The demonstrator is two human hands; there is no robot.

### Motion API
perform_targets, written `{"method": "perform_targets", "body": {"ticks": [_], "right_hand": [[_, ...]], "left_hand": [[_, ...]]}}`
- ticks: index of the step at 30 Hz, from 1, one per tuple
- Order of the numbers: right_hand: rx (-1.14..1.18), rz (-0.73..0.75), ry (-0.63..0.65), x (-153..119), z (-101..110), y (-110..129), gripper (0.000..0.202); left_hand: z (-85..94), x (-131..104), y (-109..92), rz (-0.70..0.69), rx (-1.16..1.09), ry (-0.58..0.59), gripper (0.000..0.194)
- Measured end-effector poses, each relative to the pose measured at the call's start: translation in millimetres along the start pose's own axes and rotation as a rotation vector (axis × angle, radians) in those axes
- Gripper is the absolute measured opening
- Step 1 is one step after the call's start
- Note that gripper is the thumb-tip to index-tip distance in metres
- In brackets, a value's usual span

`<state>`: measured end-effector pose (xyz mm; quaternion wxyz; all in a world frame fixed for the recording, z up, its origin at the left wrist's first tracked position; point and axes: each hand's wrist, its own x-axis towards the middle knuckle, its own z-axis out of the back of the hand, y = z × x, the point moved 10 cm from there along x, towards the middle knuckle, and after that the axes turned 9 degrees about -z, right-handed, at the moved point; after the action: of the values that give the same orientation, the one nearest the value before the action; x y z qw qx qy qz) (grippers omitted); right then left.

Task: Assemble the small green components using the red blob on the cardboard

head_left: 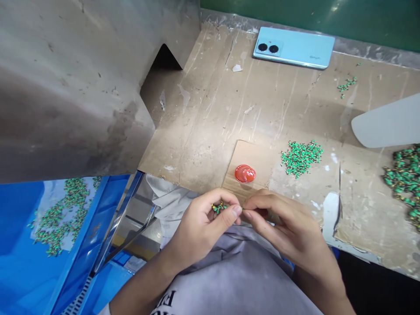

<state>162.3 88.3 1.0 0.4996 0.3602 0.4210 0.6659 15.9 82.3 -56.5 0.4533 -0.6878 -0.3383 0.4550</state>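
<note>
My left hand (201,225) is curled round a few green parts (218,207), thumb against forefinger. My right hand (292,225) has thumb and forefinger pinched together at the left fingertips, apparently on one tiny piece (243,209); too small to say which end faces out. Both hands at the tabletop (200,140) edge, just below the red blob (245,174) on the cardboard piece (251,151). Loose pile (301,158) of similar parts off to the right, beyond my right hand.

To do this well, I'd judge: light pinch, tips only, so the piece doesn't twist or flick away. Left palm curled enough that the spares don't spill. Fingers clear of the blob, which looks wet and could smear.
</note>
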Motion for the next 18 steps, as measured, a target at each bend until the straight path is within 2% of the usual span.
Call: {"method": "perform_targets", "body": {"ticks": [11,13,16,18], "right_hand": [[0.005,0.106,-0.119,-8.2,3.8,-0.7,0.021],[-0.01,0.037,-0.189,-8.8,12.0,-12.9,0.018],[-0.032,-0.144,-0.32,-8.2,27.6,-38.9,0.011],[-0.027,-0.207,-0.36,-6.0,32.8,-48.7,0.006]], "left_hand": [[0.3,1.2,1.6,-0.028,-0.096,-0.053,0.018],[0.7,2.6,7.4,-0.002,-0.167,-0.058,0.022],[4.8,4.2,17.1,0.046,-0.266,-0.101,0.026],[6.6,5.7,21.1,0.07,-0.345,-0.131,0.028]]}}
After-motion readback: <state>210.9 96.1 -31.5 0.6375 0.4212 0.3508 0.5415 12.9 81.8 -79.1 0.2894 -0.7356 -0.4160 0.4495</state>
